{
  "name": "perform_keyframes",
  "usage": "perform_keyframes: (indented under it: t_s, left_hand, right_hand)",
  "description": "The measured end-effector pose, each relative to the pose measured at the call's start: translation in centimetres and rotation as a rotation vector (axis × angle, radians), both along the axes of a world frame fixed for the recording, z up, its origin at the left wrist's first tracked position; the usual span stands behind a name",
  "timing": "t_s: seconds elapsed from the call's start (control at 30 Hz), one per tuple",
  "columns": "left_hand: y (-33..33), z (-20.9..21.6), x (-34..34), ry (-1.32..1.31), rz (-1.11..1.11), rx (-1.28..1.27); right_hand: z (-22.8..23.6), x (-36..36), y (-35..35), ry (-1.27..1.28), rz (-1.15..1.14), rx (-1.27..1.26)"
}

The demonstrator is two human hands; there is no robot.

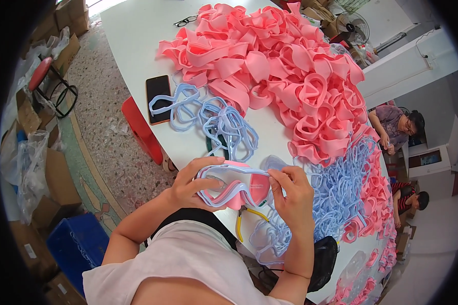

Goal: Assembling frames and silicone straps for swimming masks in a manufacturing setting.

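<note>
The goggles (237, 188) seem light and bendy, so hold gently by the blue rim (241, 170); they're about six o'clock from the pink pile (269, 71), left hand (191, 184) curled partway round the nine o'clock end, right hand (295, 197) pinching the rim at two o'clock, fingers nearly together

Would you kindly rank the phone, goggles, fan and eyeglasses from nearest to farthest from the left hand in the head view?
From the left hand:
1. Goggles: held in it, extending to its right.
2. Phone: ahead, on the table.
3. Eyeglasses: farther ahead, also on the table.
4. Fan: beyond the table, ahead and right.
</note>
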State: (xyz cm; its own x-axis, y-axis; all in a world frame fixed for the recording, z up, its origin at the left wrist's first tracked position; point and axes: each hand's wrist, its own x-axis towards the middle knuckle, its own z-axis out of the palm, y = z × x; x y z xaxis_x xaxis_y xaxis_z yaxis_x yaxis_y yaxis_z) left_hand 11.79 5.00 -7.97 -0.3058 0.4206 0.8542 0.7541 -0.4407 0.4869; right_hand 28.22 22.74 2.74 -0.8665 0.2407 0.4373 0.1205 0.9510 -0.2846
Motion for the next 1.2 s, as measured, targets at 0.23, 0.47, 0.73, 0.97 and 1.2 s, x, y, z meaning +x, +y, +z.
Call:
perform_keyframes:
  t_s: [0.23,0.47,0.73,0.97,1.2]
  left_hand:
    - [-0.9,0.3,0.1,0.106,-0.025,0.000]
    - [-0.9,0.6,0.6,0.144,-0.105,0.137]
    - [-1.7,0.7,0.6,0.278,-0.115,0.113]
    - [-2.3,2.5,0.2,0.240,-0.092,-0.098]
    - [-1.8,4.1,1.1,0.162,0.150,-0.421]
  right_hand:
    - [1.2,-1.6,-1.6,0.054,0.181,-0.058]
    - [0.3,-1.6,-1.6,0.148,0.320,0.016]
    - [1.8,-1.6,-1.8,-0.038,0.357,-0.128]
    - [1.2,-1.5,-1.1,-0.062,0.408,-0.150]
    - [0.3,-2.3,-1.8,-0.048,0.429,-0.049]
